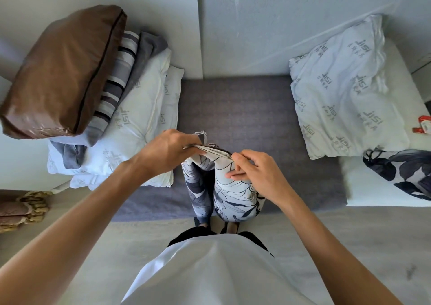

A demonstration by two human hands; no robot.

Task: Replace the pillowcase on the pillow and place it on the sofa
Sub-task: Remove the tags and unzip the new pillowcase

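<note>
Over the sofa (256, 108), the left hand (168, 150) gripped the floral case's (233, 192) zip edge while the right hand (254, 171) pinched the zip pull (229, 156); best, I judged, to hold that edge taut and draw the pull straight.

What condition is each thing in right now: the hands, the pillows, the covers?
Left hand: grips floral pillowcase's zipper edge.
Right hand: pinches the zipper.
Floral pillowcase: hanging, partly unzipped.
Bare pillow: uncovered, on sofa.
Brown pillow: covered, atop stack.
</note>
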